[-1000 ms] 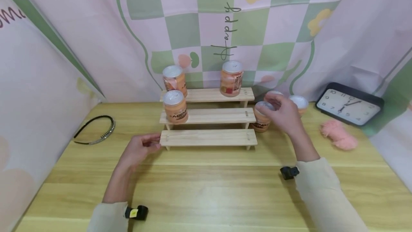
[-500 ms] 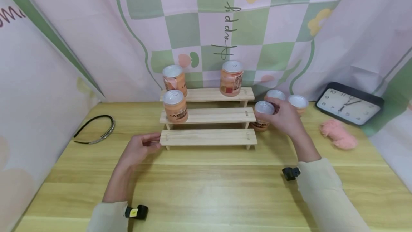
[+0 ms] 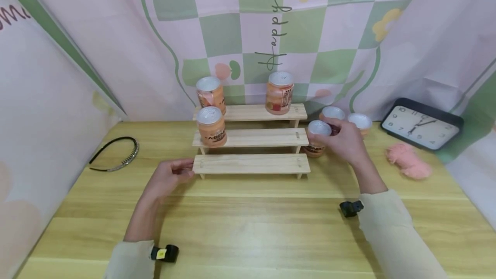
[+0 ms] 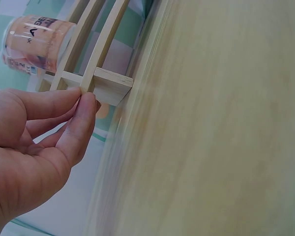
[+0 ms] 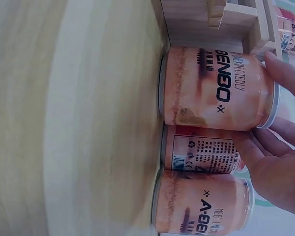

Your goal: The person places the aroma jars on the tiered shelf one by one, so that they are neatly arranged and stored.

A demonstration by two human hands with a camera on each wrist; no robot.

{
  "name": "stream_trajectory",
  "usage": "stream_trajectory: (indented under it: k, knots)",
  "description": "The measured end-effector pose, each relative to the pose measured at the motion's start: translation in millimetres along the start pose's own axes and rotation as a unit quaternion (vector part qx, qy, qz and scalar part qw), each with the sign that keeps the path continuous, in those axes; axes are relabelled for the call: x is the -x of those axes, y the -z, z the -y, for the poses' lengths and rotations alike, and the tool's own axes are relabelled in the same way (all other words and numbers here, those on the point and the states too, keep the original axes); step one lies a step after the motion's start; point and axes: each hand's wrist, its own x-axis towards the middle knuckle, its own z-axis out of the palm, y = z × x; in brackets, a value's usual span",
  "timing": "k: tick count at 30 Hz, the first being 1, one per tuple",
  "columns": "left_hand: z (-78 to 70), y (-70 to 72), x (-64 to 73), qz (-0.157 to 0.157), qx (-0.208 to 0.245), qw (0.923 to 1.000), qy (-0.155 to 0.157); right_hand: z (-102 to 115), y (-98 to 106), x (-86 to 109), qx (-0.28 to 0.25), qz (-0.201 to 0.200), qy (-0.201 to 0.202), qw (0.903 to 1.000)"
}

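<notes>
A three-tier wooden display stand point(image 3: 252, 165) stands on the table. My left hand point(image 3: 164, 179) pinches the left end of its lowest board between thumb and fingertips, plain in the left wrist view. At the stand's right side, my right hand point(image 3: 345, 141) grips an orange can point(image 5: 219, 88) with a silver lid near its top, thumb on one side and fingers on the other. This can stands upright on the table. Two similar cans, a back can point(image 3: 332, 113) and a right can point(image 3: 360, 122), are close behind it, partly hidden by the hand.
On the stand's top tier are a left can point(image 3: 211, 94) and a right can point(image 3: 280, 93); the middle tier bears another can point(image 3: 211, 127) at left. A black headband point(image 3: 133, 154) lies left. At right are a clock point(image 3: 420, 124) and pink yarn point(image 3: 408, 161). A patterned curtain point(image 3: 221, 33) hangs behind.
My right hand has lowered slightly from over the nearest can's lid to its side, fingers now around it. My left hand stays at the stand's end.
</notes>
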Motion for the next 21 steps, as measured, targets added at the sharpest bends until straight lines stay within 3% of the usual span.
stream_trajectory:
  k: [21]
  knots:
    - [-1.1,-0.5,1.4,-0.005,0.001,1.0000,0.006,17.9,14.4,3.5,-0.016,-0.050,-0.005,0.9986]
